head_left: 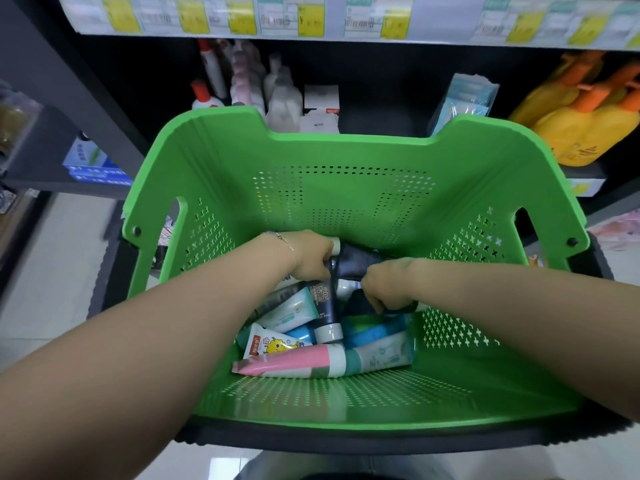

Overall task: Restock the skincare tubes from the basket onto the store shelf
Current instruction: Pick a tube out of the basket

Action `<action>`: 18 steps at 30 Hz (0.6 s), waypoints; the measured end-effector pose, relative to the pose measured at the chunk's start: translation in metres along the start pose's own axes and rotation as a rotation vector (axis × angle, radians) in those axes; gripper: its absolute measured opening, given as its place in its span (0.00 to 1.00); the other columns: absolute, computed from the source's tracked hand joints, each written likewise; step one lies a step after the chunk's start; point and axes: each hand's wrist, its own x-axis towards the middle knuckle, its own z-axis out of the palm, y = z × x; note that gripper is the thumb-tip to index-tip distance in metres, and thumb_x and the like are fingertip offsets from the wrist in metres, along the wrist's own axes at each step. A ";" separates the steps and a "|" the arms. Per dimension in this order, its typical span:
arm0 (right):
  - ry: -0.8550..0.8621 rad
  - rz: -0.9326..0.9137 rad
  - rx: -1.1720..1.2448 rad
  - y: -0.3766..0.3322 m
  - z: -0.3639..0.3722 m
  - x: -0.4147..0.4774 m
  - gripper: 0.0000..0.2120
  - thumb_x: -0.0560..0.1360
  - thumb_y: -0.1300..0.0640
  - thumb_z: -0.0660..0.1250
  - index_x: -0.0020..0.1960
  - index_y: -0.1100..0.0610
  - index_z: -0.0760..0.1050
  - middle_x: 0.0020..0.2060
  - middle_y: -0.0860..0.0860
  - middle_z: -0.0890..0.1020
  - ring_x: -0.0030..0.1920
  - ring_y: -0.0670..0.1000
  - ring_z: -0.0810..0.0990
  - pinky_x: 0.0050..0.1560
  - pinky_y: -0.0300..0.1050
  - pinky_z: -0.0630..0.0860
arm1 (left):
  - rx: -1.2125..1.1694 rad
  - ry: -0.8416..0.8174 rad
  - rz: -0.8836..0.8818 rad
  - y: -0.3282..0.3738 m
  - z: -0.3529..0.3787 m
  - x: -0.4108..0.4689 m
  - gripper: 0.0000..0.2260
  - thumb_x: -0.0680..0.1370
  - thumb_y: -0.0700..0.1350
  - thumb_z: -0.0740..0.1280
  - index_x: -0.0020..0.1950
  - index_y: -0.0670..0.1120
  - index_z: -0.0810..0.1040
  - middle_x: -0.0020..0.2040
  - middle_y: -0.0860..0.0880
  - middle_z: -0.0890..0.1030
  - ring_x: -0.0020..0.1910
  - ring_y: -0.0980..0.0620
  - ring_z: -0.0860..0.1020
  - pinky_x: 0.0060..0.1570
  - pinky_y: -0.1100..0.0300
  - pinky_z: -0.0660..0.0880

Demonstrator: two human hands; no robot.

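A green perforated basket (346, 188) fills the view and holds several skincare tubes in a heap at its bottom. Both my hands are down inside it. My left hand (311, 256) grips a dark tube with a white cap (353, 259) at the back of the heap. My right hand (388, 287) is closed on another dark tube (360, 303) beside it. In front lie a black tube with gold print (325, 306), a pink tube (291, 362), a white-and-teal tube (377, 356) and a small white tube with a yellow cartoon (273, 344).
The store shelf (381, 119) lies just behind the basket, with white and pink bottles (249, 81), small white boxes (320, 109), a pale blue packet (464, 98) and yellow bottles with orange caps (581, 112). A strip of price tags (311, 15) runs overhead. Tiled floor is at left.
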 end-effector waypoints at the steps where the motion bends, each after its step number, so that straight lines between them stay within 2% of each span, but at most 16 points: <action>1: 0.024 0.007 0.011 0.002 -0.005 -0.002 0.13 0.78 0.61 0.62 0.59 0.53 0.81 0.60 0.53 0.79 0.55 0.57 0.79 0.54 0.47 0.76 | -0.006 0.009 -0.005 -0.002 -0.001 0.000 0.17 0.79 0.49 0.64 0.64 0.42 0.73 0.61 0.41 0.77 0.57 0.41 0.76 0.53 0.55 0.74; 6: 0.134 0.070 0.197 0.020 -0.035 -0.015 0.15 0.77 0.60 0.64 0.60 0.48 0.80 0.57 0.46 0.81 0.54 0.52 0.78 0.51 0.42 0.73 | -0.043 0.030 -0.058 -0.011 -0.006 0.003 0.17 0.77 0.51 0.66 0.60 0.40 0.72 0.58 0.42 0.77 0.54 0.43 0.76 0.49 0.56 0.72; 10: 0.291 0.077 0.362 0.027 -0.056 -0.024 0.13 0.75 0.60 0.66 0.58 0.51 0.82 0.54 0.45 0.83 0.49 0.46 0.77 0.55 0.40 0.72 | -0.158 0.032 -0.084 -0.010 -0.009 -0.001 0.26 0.75 0.52 0.70 0.67 0.39 0.71 0.63 0.42 0.76 0.60 0.42 0.75 0.57 0.53 0.73; 13: 0.368 0.078 0.459 0.026 -0.072 -0.034 0.13 0.74 0.62 0.68 0.56 0.52 0.83 0.52 0.47 0.84 0.50 0.48 0.79 0.57 0.40 0.74 | -0.239 0.053 -0.093 -0.009 -0.010 -0.004 0.30 0.73 0.55 0.71 0.68 0.39 0.70 0.63 0.42 0.75 0.60 0.43 0.74 0.58 0.53 0.73; 15: 0.412 0.071 0.488 0.023 -0.080 -0.041 0.12 0.73 0.63 0.69 0.54 0.52 0.83 0.49 0.48 0.85 0.49 0.49 0.80 0.55 0.41 0.76 | -0.316 0.071 -0.092 -0.007 -0.013 -0.007 0.32 0.71 0.57 0.72 0.67 0.39 0.69 0.61 0.43 0.76 0.57 0.45 0.75 0.56 0.55 0.73; 16: 0.435 0.068 0.506 0.021 -0.083 -0.045 0.12 0.73 0.63 0.69 0.53 0.52 0.84 0.46 0.48 0.85 0.45 0.49 0.81 0.52 0.40 0.77 | -0.378 0.081 -0.080 -0.006 -0.015 -0.008 0.30 0.70 0.57 0.73 0.64 0.41 0.70 0.58 0.44 0.77 0.53 0.46 0.76 0.52 0.56 0.74; 18: 0.477 0.059 0.576 0.016 -0.091 -0.055 0.11 0.72 0.64 0.69 0.51 0.53 0.84 0.36 0.47 0.83 0.31 0.46 0.80 0.43 0.39 0.77 | -0.549 0.121 -0.022 -0.003 -0.019 -0.012 0.18 0.70 0.53 0.75 0.51 0.47 0.73 0.49 0.46 0.78 0.41 0.48 0.78 0.44 0.57 0.75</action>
